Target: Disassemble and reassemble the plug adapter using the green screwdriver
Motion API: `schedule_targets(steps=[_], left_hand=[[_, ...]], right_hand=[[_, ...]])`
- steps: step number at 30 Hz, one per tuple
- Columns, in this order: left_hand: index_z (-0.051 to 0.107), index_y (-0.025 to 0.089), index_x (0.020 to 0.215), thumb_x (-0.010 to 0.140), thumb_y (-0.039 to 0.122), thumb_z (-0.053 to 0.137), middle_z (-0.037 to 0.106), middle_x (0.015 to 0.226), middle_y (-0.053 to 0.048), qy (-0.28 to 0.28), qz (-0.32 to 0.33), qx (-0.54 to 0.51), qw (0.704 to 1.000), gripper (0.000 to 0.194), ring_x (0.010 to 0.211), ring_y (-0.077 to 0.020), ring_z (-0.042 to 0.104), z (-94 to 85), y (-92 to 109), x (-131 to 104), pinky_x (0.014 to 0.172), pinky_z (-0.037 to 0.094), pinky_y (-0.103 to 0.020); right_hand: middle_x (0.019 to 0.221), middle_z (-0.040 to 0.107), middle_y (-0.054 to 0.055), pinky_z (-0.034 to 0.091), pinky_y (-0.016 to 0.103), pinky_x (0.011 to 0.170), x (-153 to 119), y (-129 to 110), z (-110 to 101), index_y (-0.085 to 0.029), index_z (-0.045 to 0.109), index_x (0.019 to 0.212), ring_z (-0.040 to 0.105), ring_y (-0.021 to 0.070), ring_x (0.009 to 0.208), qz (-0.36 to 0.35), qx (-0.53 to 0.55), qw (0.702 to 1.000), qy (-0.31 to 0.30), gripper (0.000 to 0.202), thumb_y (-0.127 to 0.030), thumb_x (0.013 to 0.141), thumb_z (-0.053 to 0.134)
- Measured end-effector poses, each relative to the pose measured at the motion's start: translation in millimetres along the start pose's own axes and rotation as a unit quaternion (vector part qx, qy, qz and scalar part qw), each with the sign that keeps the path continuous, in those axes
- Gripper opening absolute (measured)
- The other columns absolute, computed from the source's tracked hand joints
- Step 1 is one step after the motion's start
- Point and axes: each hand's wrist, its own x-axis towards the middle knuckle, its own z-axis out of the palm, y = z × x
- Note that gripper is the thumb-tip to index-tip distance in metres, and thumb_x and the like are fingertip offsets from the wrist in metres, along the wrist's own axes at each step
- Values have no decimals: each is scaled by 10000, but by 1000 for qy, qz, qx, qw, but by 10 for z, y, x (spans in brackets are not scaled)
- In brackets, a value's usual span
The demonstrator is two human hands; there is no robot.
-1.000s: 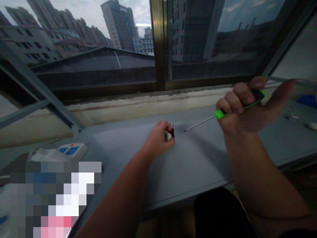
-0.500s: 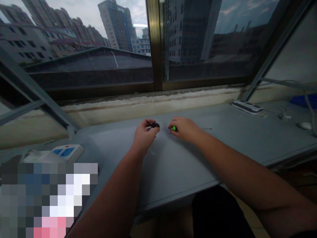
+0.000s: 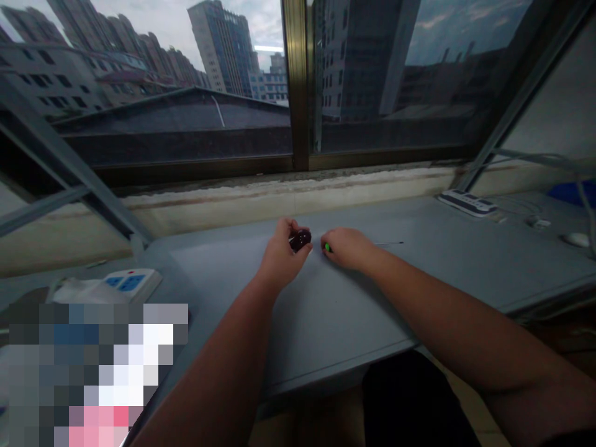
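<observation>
My left hand (image 3: 285, 256) is closed around a dark, glossy, rounded object (image 3: 300, 239), raised slightly over the desk. Its exact kind is unclear, as fingers and thumb cover part of it. Just to the right, my right hand (image 3: 347, 248) is closed on a screwdriver (image 3: 328, 248) with a green handle end peeking out by the fingertips. A thin shaft with a dark tip points right from behind the wrist. The palm hides most of the handle. A small gap separates the two hands.
Both hands are over a grey desk (image 3: 316, 335) below a window. A white power strip with blue sockets (image 3: 133, 282) lies on the left. At the back right are another power strip (image 3: 468, 203), cables and a white mouse-like object (image 3: 576, 239). Metal frame legs rise at both sides.
My left hand has turned the dark object, so more of its glossy face shows. My right fingers have curled further over the green handle end. The view has shifted slightly.
</observation>
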Motion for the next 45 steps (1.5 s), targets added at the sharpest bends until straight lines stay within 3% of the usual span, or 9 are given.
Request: schedule_targets(steps=[6,12,16,20,24,29,34,45], left_hand=[[479,227,1114,809,162,615,623,1029,-51,-32,42,40,998,340,975,-186,622,24,-13,-20,919,470,-336],[561,226,947,821,127,531,573,875,-15,-65,51,99,992,163,824,-178,564,31,32,-28,787,455,-307],[554,219,829,795,213,619,550,738,16,-24,-22,97,995,73,682,-160,518,15,42,-9,678,423,-292],[569,213,734,795,351,676,593,684,3,29,-97,69,992,185,649,-161,556,0,23,10,628,439,-282],[660,203,762,756,367,709,665,741,-37,7,-147,28,989,171,681,-187,630,35,44,9,617,520,-297],[731,172,850,764,357,658,720,907,-96,-37,-218,-111,969,217,811,-238,710,84,122,-10,665,624,-362],[730,168,929,680,220,702,729,836,-69,-83,-179,-30,980,256,718,-218,717,76,65,-28,715,622,-371],[706,166,919,701,209,701,719,858,-70,-88,-153,-29,984,222,721,-191,692,90,21,-41,681,610,-342]], right_hand=[[1005,796,165,489,352,709,-81,98,-105,-211,791,1065,754,313,897,20,-5,1000,7,280,-296,937,558],[1012,805,116,477,332,771,-152,138,-240,-228,787,1059,743,274,927,9,42,998,55,237,-284,927,599],[1000,808,79,471,311,822,-164,169,-268,-218,792,1012,735,244,940,-8,96,992,87,200,-245,894,633],[999,805,71,467,312,841,-153,209,-256,-218,800,1006,727,236,935,-23,116,988,97,204,-209,862,655],[1017,807,71,458,309,851,-152,221,-252,-215,808,1001,721,233,953,-37,136,984,106,208,-188,856,661],[878,794,40,422,257,739,-187,158,-265,-195,805,930,695,171,803,-81,210,967,117,173,-149,826,674],[847,781,30,401,236,698,-181,81,-225,-179,797,919,676,149,765,-110,250,958,91,166,-141,814,675],[920,801,52,421,263,752,-144,36,-213,-201,806,938,696,183,849,-89,196,973,83,170,-161,830,682]])
